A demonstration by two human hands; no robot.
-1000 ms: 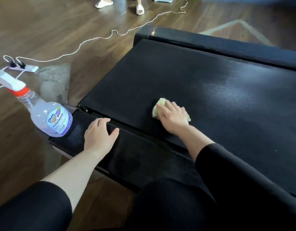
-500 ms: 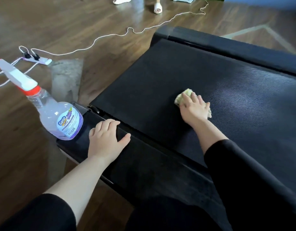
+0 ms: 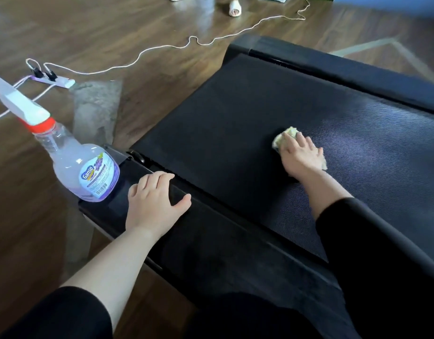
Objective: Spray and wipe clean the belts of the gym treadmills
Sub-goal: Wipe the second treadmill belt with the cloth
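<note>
1. Head view: the right hand's fingers (image 3: 307, 143) lie spread and nearly straight on top of a crumpled pale yellow cloth (image 3: 287, 136), pressing it flat rather than curling round it.
2. The right hand (image 3: 301, 156) covers most of the cloth. The cloth's edges show at the far left of the fingertips and by the right side of the palm.
3. The cloth rests on the black treadmill belt (image 3: 235, 143), right of the belt's middle. The belt surface beside and beyond the hand has a damp-looking sheen.
4. The left hand's fingers (image 3: 157, 178) are relaxed and only slightly bent, holding nothing. The left hand (image 3: 152, 204) rests palm down on the near side rail (image 3: 211, 243) with the thumb spread toward the belt.
5. Both forearms are bare, with black sleeves pushed up.
6. A spray bottle (image 3: 86, 172) with clear liquid, a purple label, an orange collar and a white trigger head stands on the left end of the same rail, just left of the left hand and not touching it.
7. The far side rail (image 3: 357, 77) borders the belt's other edge.
8. On the wooden floor (image 3: 113, 33) at the far left lies a white power strip (image 3: 61, 81) with plugs in it, and a white cord (image 3: 162, 48) runs away from it.
9. Another person's sandalled foot (image 3: 235, 9) shows at the far edge.
</note>
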